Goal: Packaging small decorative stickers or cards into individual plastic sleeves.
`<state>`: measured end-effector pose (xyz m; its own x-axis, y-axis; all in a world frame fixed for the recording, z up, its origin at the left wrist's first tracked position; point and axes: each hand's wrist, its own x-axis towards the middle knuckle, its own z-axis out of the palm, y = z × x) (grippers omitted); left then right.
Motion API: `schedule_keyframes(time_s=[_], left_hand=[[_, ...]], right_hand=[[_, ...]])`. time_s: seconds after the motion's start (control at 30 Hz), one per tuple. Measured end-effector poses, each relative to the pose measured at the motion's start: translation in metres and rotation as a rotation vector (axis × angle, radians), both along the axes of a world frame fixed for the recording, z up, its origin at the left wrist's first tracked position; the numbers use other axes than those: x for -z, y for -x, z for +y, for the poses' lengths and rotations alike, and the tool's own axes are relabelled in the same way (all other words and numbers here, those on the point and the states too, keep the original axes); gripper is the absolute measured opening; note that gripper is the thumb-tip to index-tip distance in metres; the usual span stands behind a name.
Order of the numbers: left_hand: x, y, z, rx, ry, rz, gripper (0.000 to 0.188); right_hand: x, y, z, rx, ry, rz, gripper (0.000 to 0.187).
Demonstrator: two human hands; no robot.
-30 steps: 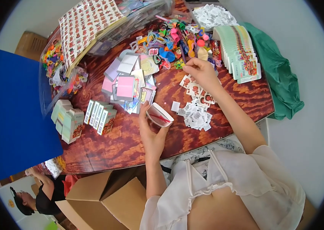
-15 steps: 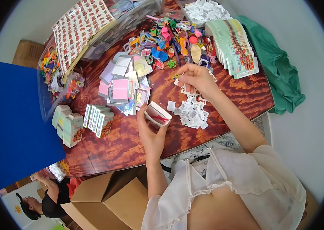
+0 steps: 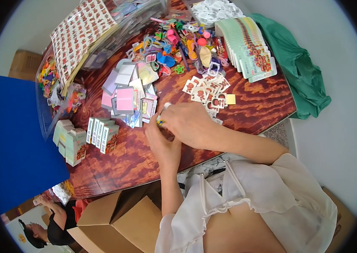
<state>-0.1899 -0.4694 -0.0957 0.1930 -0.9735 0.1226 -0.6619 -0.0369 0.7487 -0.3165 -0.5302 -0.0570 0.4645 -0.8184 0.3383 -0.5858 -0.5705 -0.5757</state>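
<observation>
My left hand [image 3: 163, 147] is wrapped round a small open-topped white box [image 3: 167, 105], of which only a bit of the rim shows. Over its mouth, my right hand [image 3: 189, 124] pinches a small yellow, blue and green trinket [image 3: 160, 121]. Most of the box and its inside are hidden by the fingers. Beyond my right wrist lie scattered picture stickers [image 3: 206, 89] and a pale yellow square [image 3: 231, 99]. Left of my hands is a loose heap of pink, grey and white cards and little pads [image 3: 125, 100].
Colourful small toys and bands [image 3: 178, 46] are piled at the back. Fanned flat green cartons [image 3: 250, 50] lie far right, near a green plastic bag [image 3: 301, 71]. Upright filled boxes [image 3: 102, 134] stand at left. An open cardboard box [image 3: 102, 208] sits below the table edge; a person [image 3: 56, 223] is lower left.
My right hand has come down and left from beside the toys to the small box, carrying the trinket. My right hand and forearm now cover the white slips. The view has shifted slightly.
</observation>
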Motion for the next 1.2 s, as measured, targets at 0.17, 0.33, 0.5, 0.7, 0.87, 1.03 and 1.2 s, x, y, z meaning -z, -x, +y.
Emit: schedule_keyframes(time_s=[0.17,0.33,0.5,0.7,0.87,1.03,1.2], left_hand=[[0.003,-0.003,0.005,0.007,0.048,-0.055,0.071],[0.001,-0.002,0.004,-0.051,-0.041,0.002,0.074],[0.006,-0.004,0.003,-0.047,-0.017,-0.029,0.075],[0.01,-0.005,0.001,-0.032,0.027,-0.05,0.075],[0.002,-0.006,0.002,-0.048,-0.02,0.088,0.077],[-0.007,0.003,-0.004,0.001,-0.056,0.155,0.075],[-0.007,0.0,0.002,-0.042,-0.108,0.198,0.075]], right_hand=[[0.005,0.003,0.0,0.005,-0.103,0.019,0.009],[0.001,0.006,-0.001,0.047,-0.168,0.1,0.01],[0.005,0.007,-0.002,0.022,-0.159,0.133,0.009],[0.011,0.018,0.001,0.067,-0.242,-0.096,0.008],[0.008,0.035,0.002,-0.003,-0.397,-0.365,0.007],[0.002,0.04,0.006,0.057,-0.111,-0.217,0.011],[0.006,0.045,0.004,-0.118,-0.158,-0.327,0.009]])
